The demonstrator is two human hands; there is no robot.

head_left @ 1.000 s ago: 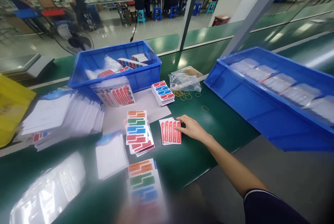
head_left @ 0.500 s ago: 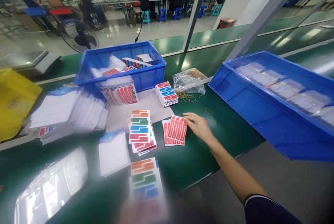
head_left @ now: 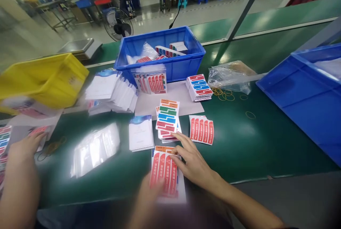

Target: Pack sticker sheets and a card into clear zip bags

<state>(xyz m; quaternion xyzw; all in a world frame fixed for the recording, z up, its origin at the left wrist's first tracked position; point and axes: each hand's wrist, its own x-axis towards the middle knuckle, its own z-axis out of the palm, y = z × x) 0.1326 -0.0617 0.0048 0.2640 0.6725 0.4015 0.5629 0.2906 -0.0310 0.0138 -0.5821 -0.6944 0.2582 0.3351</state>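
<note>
My right hand (head_left: 193,158) has its thumb and fingers at the upper right of a red-striped label sheet (head_left: 166,172), which lies over a multicoloured sheet and a clear bag near the table's front edge. My left hand (head_left: 149,193) is smeared by motion at the lower left of that sheet; its fingers cannot be made out. Just above are a pile of multicoloured label sheets (head_left: 167,115), white printed booklets (head_left: 141,133) on its left and more red label sheets (head_left: 201,130) on its right. A glossy stack of clear bags (head_left: 97,149) lies further left.
A blue bin (head_left: 160,69) stands behind, with a yellow bin (head_left: 45,79) at left and another blue bin (head_left: 301,97) at right. Banded cards (head_left: 199,87) sit near loose rubber bands (head_left: 223,94). Another person's hand (head_left: 23,147) reaches over the table at far left.
The view has turned left. My right hand has moved from the red sheets to the front bag, where a red sheet now covers the multicoloured one. Another person's arm has appeared at left.
</note>
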